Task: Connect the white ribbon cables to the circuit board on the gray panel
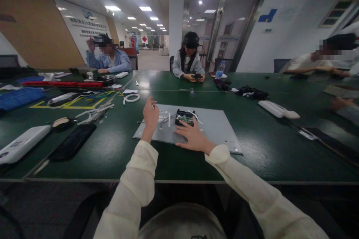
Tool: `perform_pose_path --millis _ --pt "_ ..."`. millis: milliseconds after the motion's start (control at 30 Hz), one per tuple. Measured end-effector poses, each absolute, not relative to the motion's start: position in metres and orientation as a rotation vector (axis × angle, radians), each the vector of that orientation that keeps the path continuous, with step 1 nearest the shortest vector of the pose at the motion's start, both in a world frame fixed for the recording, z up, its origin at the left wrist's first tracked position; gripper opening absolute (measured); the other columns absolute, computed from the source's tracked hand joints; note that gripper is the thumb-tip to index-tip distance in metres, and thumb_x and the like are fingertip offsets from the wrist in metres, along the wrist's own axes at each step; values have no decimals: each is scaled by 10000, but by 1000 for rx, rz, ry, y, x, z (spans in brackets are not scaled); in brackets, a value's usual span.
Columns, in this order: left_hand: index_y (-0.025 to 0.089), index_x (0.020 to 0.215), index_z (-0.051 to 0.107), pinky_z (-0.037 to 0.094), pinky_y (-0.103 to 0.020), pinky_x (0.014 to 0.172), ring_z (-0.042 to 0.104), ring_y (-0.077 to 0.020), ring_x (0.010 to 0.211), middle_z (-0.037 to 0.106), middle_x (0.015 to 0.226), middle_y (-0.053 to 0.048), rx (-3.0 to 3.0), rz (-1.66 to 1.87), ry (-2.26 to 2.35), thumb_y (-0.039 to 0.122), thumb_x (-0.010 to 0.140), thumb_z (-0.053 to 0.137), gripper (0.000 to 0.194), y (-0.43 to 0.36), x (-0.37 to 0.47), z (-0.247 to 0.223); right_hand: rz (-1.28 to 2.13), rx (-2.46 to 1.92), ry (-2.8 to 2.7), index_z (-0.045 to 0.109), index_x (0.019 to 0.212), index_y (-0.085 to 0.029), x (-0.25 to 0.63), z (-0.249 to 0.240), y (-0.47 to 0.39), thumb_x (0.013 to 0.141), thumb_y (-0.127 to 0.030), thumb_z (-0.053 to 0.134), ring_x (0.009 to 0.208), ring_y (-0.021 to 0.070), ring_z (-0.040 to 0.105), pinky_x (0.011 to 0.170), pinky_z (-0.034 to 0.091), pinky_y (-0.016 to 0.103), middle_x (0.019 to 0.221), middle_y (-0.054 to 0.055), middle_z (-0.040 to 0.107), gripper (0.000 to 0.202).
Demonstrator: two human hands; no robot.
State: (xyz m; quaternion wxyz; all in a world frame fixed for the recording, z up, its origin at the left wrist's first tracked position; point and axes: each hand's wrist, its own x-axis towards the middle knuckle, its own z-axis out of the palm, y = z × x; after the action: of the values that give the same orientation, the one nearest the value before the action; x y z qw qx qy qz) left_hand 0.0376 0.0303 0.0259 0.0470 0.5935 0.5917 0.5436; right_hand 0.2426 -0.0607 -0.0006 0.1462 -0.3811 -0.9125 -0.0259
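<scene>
A flat grey panel (215,130) lies on the dark green table in front of me. On it sits a black-framed module with a green circuit board (185,118), with thin dark cables and a white strip (169,119) beside it. My right hand (193,136) rests over the panel, palm down and fingers spread, its fingertips at the board's near edge. Raised at the panel's left edge is my left hand (150,114), with its fingers curled in; what they hold, if anything, I cannot make out.
A coiled white cable (131,98) lies beyond my left hand. To the left are a black phone (73,142), a white device (26,143) and blue trays (21,98). A white device (277,109) and black cables (252,92) lie right. Several people sit around the table.
</scene>
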Motion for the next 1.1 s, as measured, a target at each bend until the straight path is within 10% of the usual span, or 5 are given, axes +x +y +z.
perform_pose_path --millis 1100 --pt "141 1218 428 444 -315 832 605 -174 908 645 976 -78 1900 1443 1798 102 813 444 407 27 44 13 -367 -2476 -1643 620 1021 -117 409 -31 12 841 -558 296 1234 384 276 934 -37 690 1147 187 555 575"
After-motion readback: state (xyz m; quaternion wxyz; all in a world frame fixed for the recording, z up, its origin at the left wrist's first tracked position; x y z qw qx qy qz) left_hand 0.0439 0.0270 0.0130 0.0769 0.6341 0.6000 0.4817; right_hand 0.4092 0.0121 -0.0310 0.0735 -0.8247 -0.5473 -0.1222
